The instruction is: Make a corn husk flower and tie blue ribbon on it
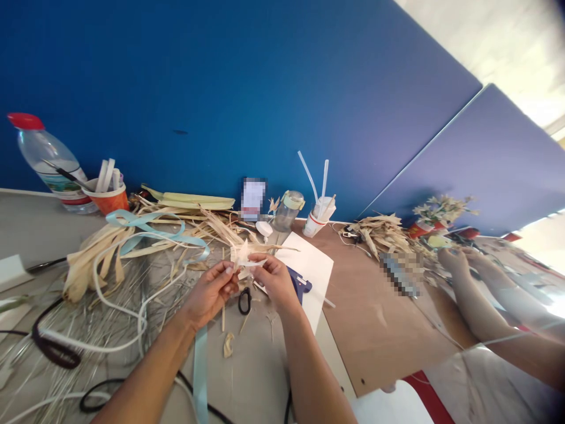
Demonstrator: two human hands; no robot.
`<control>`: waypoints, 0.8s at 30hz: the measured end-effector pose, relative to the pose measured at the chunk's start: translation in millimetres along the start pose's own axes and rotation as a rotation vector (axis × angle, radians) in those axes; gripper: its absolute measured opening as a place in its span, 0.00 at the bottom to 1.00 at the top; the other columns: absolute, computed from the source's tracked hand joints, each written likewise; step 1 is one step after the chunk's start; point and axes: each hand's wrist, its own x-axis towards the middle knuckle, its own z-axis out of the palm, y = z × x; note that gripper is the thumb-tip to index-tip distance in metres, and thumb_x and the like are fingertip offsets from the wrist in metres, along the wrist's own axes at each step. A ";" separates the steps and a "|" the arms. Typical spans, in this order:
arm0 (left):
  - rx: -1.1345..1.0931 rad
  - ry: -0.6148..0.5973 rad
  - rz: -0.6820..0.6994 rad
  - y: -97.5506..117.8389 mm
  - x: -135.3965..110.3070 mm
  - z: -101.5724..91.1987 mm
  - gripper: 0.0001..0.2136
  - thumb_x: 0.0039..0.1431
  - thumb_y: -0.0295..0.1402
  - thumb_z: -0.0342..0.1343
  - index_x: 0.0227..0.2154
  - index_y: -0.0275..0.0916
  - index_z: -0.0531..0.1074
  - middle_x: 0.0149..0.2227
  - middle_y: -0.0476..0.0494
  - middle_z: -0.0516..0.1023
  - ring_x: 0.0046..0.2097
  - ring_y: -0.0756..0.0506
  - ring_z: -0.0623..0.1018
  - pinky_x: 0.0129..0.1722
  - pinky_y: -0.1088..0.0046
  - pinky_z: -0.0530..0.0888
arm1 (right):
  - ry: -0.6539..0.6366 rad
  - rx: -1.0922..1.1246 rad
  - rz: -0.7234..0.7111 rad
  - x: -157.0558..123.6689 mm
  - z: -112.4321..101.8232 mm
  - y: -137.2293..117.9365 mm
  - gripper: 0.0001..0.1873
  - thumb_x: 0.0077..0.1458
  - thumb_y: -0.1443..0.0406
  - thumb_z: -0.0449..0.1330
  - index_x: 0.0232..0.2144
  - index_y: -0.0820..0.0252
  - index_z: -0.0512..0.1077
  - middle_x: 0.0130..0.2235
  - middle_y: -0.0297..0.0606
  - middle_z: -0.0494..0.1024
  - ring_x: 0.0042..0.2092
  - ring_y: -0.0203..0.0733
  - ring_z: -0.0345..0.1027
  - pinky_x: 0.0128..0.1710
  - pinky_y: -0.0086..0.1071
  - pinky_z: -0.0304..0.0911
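Two bare hands meet above a worktop [247, 383], both closed on a pale, petal-like piece of husk [242, 253]. The left hand [212, 290] pinches its lower left side between thumb and curled fingers. The right hand [274, 279] grips a narrow white strip [257, 263] at the piece's right side, thumb and forefinger together; whether strip and husk are joined cannot be told. The husk piece is raised between the fingertips, its pointed tips upward. Below the hands lie black-handled scissors [244, 301], their blades largely hidden. Beside the right hand, a blue glue gun [302, 285], partly covered, rests on a white sheet [318, 259]. To the left, a heap of dried husks [90, 262] is overlain by a light-blue ribbon [152, 219] and a looped white cable [103, 344]. Behind, near a blue partition [247, 88], stand a lidded clear bottle [286, 217] and a paper cup [311, 226] holding translucent sticks [325, 179]. At far right, a co-worker's forearms [479, 294] extend over the worktop.
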 end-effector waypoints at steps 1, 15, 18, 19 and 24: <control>-0.002 -0.007 -0.002 0.7 -0.1 -0.1 0.07 0.48 0.30 0.64 0.28 0.35 0.72 0.26 0.51 0.70 0.22 0.58 0.62 0.24 0.82 0.64 | 0.025 0.001 -0.004 0.9 -1.6 -0.4 0.11 0.39 0.67 0.63 0.31 0.60 0.74 0.16 0.22 0.61 0.18 0.27 0.48 0.18 0.24 0.43; 0.026 -0.027 -0.038 0.5 -1.0 -2.5 0.08 0.45 0.29 0.66 0.27 0.34 0.72 0.25 0.50 0.71 0.21 0.58 0.63 0.23 0.83 0.65 | 0.066 -0.057 -0.044 2.3 -5.3 -1.0 0.11 0.41 0.64 0.63 0.32 0.60 0.73 0.18 0.24 0.62 0.20 0.28 0.48 0.21 0.26 0.43; 0.042 -0.033 -0.084 1.9 -1.9 -2.0 0.08 0.45 0.29 0.66 0.26 0.34 0.71 0.24 0.50 0.71 0.20 0.59 0.61 0.21 0.84 0.64 | 0.059 -0.036 -0.047 2.9 -6.3 -1.2 0.12 0.40 0.65 0.64 0.32 0.60 0.73 0.19 0.26 0.64 0.21 0.29 0.51 0.22 0.27 0.45; 0.043 -0.039 -0.100 2.4 -2.0 -1.9 0.08 0.46 0.29 0.66 0.27 0.34 0.71 0.24 0.50 0.71 0.19 0.59 0.61 0.21 0.84 0.63 | 0.058 -0.032 -0.042 3.0 -6.5 -1.3 0.12 0.40 0.65 0.64 0.32 0.60 0.73 0.20 0.26 0.65 0.21 0.30 0.52 0.22 0.27 0.46; 0.038 -0.068 -0.144 2.9 -1.5 -3.5 0.09 0.46 0.28 0.66 0.31 0.36 0.72 0.24 0.51 0.71 0.18 0.59 0.60 0.21 0.83 0.63 | 0.053 -0.061 -0.017 1.5 -5.6 -2.8 0.14 0.39 0.65 0.64 0.33 0.60 0.72 0.21 0.26 0.67 0.22 0.30 0.55 0.23 0.27 0.48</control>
